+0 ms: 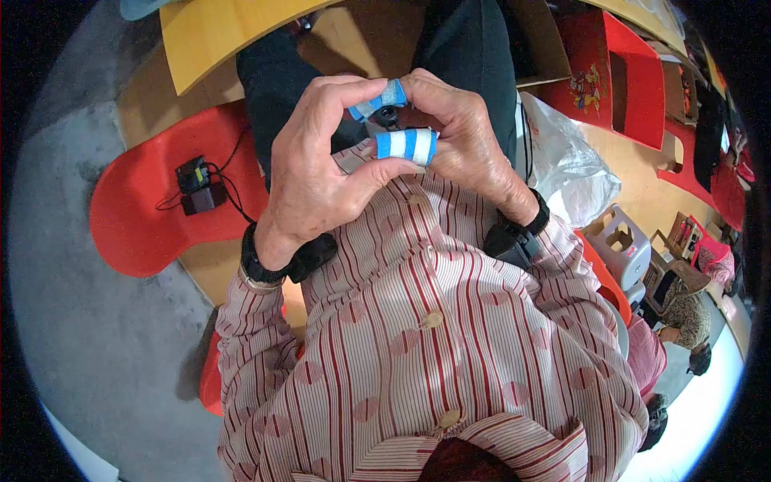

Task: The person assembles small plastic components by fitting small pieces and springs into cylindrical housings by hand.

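Note:
My left hand [313, 161] curves in a C shape, its index finger at an upper blue-and-white striped band [377, 100] and its thumb at the lower edge of a similar striped band [405, 147]. From the other side my right hand [466, 132] is closed, its fingers bent at both bands. Whether these are two pieces or parts of one ring, or wrapped round right-hand fingers, I cannot tell. A small dark round thing [387, 117] shows between them. Both hands are above my lap, with black straps at the wrists.
A red seat [152, 193] on the left bears a small black device [197, 185] with cables. The yellow table edge [233, 40] is ahead. On the right are a red box [634, 88], a clear plastic bag [562, 169] and a grey stool [622, 245]. Other people sit at the far right.

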Motion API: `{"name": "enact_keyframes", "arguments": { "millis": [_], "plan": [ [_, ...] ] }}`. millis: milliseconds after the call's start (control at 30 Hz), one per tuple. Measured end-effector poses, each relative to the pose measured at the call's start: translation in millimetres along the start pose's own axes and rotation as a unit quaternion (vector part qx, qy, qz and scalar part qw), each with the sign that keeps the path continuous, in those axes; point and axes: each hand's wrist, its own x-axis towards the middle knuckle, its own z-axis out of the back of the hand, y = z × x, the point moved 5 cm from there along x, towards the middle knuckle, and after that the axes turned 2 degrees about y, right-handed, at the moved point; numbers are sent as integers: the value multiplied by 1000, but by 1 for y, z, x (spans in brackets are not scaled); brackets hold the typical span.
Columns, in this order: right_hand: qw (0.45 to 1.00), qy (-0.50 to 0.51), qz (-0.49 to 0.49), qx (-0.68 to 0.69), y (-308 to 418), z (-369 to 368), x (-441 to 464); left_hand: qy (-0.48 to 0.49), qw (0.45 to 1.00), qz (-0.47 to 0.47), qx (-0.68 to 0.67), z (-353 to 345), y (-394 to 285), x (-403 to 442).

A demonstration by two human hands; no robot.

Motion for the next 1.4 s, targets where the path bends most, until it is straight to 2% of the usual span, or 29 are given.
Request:
{"name": "enact_keyframes", "arguments": {
  "millis": [367, 467, 900, 1200, 1267, 1400],
  "plan": [
    [1000, 16, 17, -21, -4, -1, -3, 16, 999, 6, -50, -3, 2, -3],
    [999, -15, 38, -20, 4, 0, 0, 21, 998, 2, -52, -2, 1, -2],
    [999, -36, 20, -14, 1, -1, -3, 17, 997, 20, -66, -4, 6, -3],
    [997, -50, 47, -38, 5, 0, -5, 10, 999, 3, -34, -2, 0, -1],
    [994, -48, 75, -68, 12, 5, -3, -2, 999, -27, -24, 0, -5, 2],
    [993, -49, 72, -83, 16, 7, 1, -9, 998, -53, -19, 1, -5, 5]
  ]
}}
